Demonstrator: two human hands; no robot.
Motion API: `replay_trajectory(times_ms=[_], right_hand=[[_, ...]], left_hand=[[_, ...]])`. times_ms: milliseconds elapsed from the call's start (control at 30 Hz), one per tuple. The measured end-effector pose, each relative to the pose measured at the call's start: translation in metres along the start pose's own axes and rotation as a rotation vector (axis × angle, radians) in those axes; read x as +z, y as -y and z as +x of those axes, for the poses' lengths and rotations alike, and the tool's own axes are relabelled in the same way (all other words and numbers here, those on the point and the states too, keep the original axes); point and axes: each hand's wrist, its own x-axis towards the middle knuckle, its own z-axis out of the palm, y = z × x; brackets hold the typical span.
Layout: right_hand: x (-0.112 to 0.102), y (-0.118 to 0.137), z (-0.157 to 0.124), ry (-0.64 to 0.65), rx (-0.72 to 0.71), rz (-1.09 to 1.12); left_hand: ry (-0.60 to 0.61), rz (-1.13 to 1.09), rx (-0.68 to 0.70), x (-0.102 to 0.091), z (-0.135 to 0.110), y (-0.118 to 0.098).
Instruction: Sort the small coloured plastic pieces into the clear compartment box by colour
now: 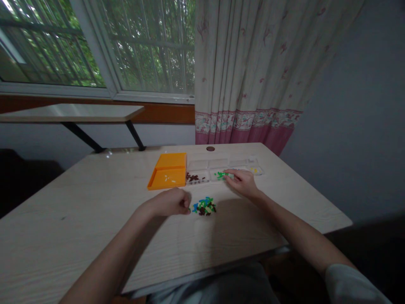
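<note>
A small mixed pile of green, blue, brown and pale pieces (205, 207) lies on the table in front of me. Just left of this pile is my left hand (174, 201), its fingers curled closed, with a speck of green showing at the fingertips. My right hand (243, 181) reaches over a clear compartment tray (218, 163), thumb and forefinger pinched close at the green pieces (220, 175) in one front compartment. Whether a piece is between those fingertips is too small to tell. Brown pieces (193, 177) fill part of the front left compartment.
An open orange case (171, 160) with several white pieces (169, 179) inside stands left of the tray. Yellow pieces (254, 169) lie at the tray's right end. A raised shelf (95, 112) sits at the back left, and a curtain (247, 84) hangs behind the table.
</note>
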Motion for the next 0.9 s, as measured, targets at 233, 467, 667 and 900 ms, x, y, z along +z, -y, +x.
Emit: replay_trajectory(times_ms=[233,467,667,900], right_hand=[[0.005,-0.014,-0.002,0.173,0.188,-0.018],[0.013,-0.031,-0.003,0.285,0.338,-0.097],[0.012,-0.030,-0.002,0.285,0.345,-0.106],[0.014,-0.002,-0.006,0.412,0.199,-0.021]], left_hand=[[-0.128,0.127,-0.012,0.000,0.005,-0.005],[-0.180,0.167,0.026,0.000,0.006,-0.006],[-0.175,0.159,0.105,0.000,0.007,-0.001],[-0.284,0.089,0.117,0.005,0.013,-0.005]])
